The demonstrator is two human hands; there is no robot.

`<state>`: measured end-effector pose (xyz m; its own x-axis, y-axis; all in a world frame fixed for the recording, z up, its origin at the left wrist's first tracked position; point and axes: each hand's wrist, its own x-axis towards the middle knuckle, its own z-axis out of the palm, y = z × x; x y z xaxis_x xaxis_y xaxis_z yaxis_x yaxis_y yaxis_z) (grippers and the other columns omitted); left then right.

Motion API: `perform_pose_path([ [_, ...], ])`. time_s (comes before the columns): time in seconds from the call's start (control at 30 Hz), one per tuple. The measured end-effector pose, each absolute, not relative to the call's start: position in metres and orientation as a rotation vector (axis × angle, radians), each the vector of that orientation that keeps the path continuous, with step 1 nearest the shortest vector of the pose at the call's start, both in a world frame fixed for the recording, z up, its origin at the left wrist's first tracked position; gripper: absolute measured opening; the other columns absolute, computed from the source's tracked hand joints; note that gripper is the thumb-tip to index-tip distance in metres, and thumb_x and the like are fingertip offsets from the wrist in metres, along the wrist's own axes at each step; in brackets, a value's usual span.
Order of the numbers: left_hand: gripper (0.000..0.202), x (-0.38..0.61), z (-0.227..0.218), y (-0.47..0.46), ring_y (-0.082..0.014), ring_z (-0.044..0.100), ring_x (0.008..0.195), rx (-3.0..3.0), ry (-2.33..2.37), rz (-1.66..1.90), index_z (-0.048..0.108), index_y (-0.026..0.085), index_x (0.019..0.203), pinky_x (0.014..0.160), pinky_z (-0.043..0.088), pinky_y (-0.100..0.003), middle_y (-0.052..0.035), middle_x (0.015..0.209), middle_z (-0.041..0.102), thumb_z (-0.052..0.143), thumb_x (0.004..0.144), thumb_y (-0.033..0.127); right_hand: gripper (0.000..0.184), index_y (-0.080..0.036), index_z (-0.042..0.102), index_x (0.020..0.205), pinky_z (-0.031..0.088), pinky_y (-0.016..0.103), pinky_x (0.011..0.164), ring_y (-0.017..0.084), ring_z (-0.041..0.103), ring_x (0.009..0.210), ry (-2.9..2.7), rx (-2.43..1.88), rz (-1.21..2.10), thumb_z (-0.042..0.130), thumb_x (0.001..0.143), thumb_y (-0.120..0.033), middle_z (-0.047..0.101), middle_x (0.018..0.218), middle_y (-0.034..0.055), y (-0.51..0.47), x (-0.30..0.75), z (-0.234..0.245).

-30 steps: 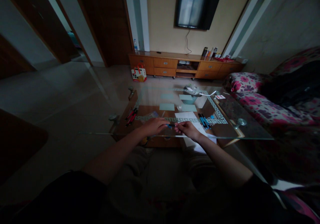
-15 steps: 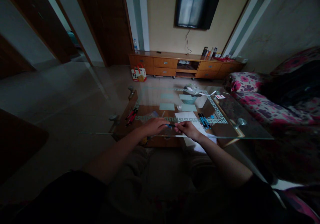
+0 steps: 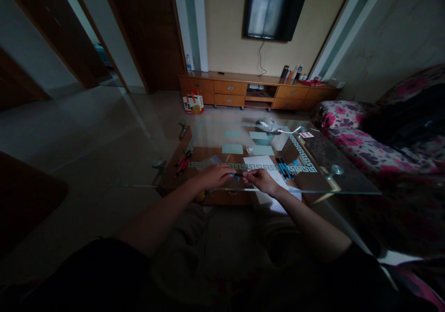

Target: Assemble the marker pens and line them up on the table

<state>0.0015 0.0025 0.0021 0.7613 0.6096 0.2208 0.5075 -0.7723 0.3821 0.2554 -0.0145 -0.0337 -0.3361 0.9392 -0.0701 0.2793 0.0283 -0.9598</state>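
Note:
Between my two hands a blue and black pen (image 3: 238, 175) lies level, just above the near edge of the glass table (image 3: 208, 133). My left hand (image 3: 216, 175) is closed on its blue end. The fingertips of my right hand (image 3: 261, 181) pinch its black end. To the right of my right hand, several blue and black pens (image 3: 285, 168) lie on the table. Red and black pens (image 3: 183, 162) lie beyond my left hand, to its left. White paper (image 3: 259, 162) extends behind and beneath my right hand.
A bowl holding clear plastic (image 3: 267, 125) stands at the table's far side, near a red and white card (image 3: 306, 135). A small white round thing (image 3: 249, 149) sits mid-table. Beyond are a wooden TV cabinet (image 3: 229, 88), a gift bag (image 3: 193, 103) and, at right, a flowered sofa (image 3: 368, 143).
Hardly anything differs. Both hands stay in place with the pen between them, and the objects on the table have not moved.

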Motion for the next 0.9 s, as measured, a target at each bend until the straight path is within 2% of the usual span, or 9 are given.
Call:
perform_pose_path([
  [0.3,0.029,0.002,0.001,0.002,-0.0195,0.062,0.095,2.640,0.854,0.503,0.066,0.025,0.117,0.082,0.045,-0.029,-0.0059,0.104,0.068,0.044,0.099,0.031,0.049,-0.015,0.072,0.073,0.038,0.025,0.056,0.013,0.051,0.059,-1.804,-1.271,1.190,0.061,0.080,-0.062,0.066,0.066,0.0032,-0.016,0.256,-0.027],
  [0.53,0.028,0.002,0.000,0.003,-0.0194,0.062,0.097,2.637,0.834,0.513,0.065,0.024,0.116,0.085,0.045,-0.030,-0.0053,0.105,0.068,0.045,0.099,0.029,0.050,-0.014,0.073,0.076,0.039,0.025,0.058,0.014,0.052,0.060,-1.844,-1.303,1.092,0.059,0.081,-0.062,0.067,0.067,0.0031,-0.016,0.256,-0.026],
  [0.73,0.027,0.003,0.002,0.002,-0.0193,0.062,0.095,2.638,0.823,0.501,0.065,0.024,0.116,0.084,0.046,-0.030,-0.0054,0.103,0.068,0.045,0.099,0.030,0.045,-0.015,0.072,0.073,0.041,0.027,0.062,0.015,0.055,0.064,-1.821,-1.274,1.072,0.065,0.079,-0.059,0.067,0.067,0.0035,-0.017,0.255,-0.023],
  [0.9,0.028,0.003,0.002,0.002,-0.0196,0.063,0.096,2.642,0.867,0.480,0.065,0.024,0.116,0.084,0.046,-0.030,-0.0057,0.104,0.069,0.044,0.099,0.030,0.038,-0.016,0.073,0.080,0.046,0.029,0.068,0.018,0.060,0.072,-1.752,-1.247,1.100,0.072,0.074,-0.054,0.071,0.078,0.0053,-0.015,0.256,-0.026],
])
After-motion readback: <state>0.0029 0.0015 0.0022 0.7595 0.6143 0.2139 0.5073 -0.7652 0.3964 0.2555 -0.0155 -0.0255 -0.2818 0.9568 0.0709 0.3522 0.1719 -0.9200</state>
